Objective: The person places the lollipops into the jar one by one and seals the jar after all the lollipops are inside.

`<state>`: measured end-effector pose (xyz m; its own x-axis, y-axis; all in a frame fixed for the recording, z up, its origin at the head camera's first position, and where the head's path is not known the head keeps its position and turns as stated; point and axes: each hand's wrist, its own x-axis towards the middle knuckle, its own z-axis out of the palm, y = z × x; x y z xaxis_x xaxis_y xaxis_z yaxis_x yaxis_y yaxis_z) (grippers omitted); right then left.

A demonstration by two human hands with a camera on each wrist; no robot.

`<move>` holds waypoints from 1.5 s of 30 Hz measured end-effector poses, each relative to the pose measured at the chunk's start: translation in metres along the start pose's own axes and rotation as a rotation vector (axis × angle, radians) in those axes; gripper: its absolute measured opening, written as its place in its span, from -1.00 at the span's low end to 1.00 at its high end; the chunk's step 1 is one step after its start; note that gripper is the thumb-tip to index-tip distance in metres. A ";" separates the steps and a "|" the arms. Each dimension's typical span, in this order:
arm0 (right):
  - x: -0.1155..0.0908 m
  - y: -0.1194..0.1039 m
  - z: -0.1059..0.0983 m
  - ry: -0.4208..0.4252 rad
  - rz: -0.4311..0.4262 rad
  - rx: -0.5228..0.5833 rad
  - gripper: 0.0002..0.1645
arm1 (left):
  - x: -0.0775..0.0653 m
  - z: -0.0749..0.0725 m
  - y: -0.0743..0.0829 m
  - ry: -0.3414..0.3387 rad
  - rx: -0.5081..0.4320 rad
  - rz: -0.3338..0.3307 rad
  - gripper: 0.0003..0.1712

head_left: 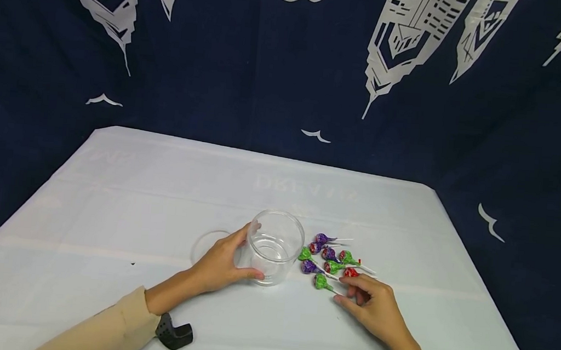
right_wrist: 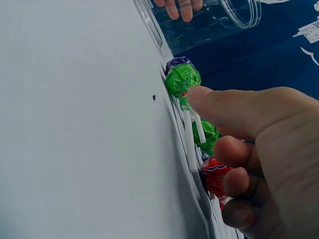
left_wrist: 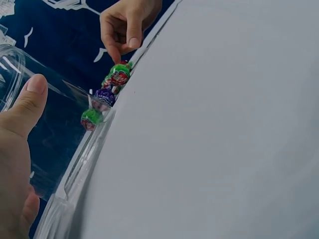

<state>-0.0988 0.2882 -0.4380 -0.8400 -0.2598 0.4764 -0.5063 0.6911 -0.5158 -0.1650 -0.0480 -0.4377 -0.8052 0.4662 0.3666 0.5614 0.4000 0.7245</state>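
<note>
A clear plastic jar (head_left: 274, 251) stands upright and uncovered on the white table. My left hand (head_left: 226, 261) grips its left side, thumb low on the near wall and fingers around the back. Just right of the jar lies a cluster of wrapped lollipops (head_left: 330, 253) in purple, green and red, their white sticks pointing mostly right. My right hand (head_left: 371, 306) is at the near edge of the cluster. Its thumb and index finger are spread around the stick of the nearest green lollipop (head_left: 320, 281), a gap showing between them. The other fingers are curled in, near a red lollipop (right_wrist: 215, 177).
A clear round lid (head_left: 196, 248) lies on the table behind my left hand. The white tabletop (head_left: 134, 207) reaches back to a dark blue cloth (head_left: 248, 84) with white building prints. A small dark speck (head_left: 132, 263) is on the left part of the table.
</note>
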 end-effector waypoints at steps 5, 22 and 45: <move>-0.001 -0.001 0.002 -0.008 -0.015 -0.010 -0.66 | -0.001 0.000 -0.003 0.014 0.006 0.025 0.15; 0.000 -0.001 0.001 -0.057 -0.045 -0.021 -0.78 | -0.001 -0.001 -0.002 0.004 0.015 0.029 0.17; 0.001 0.002 0.004 -0.062 -0.045 -0.049 -0.85 | 0.000 -0.001 -0.003 0.009 -0.009 0.046 0.15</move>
<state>-0.1016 0.2863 -0.4411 -0.8276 -0.3319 0.4527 -0.5353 0.7094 -0.4585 -0.1667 -0.0496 -0.4392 -0.7805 0.4765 0.4047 0.5960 0.3715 0.7119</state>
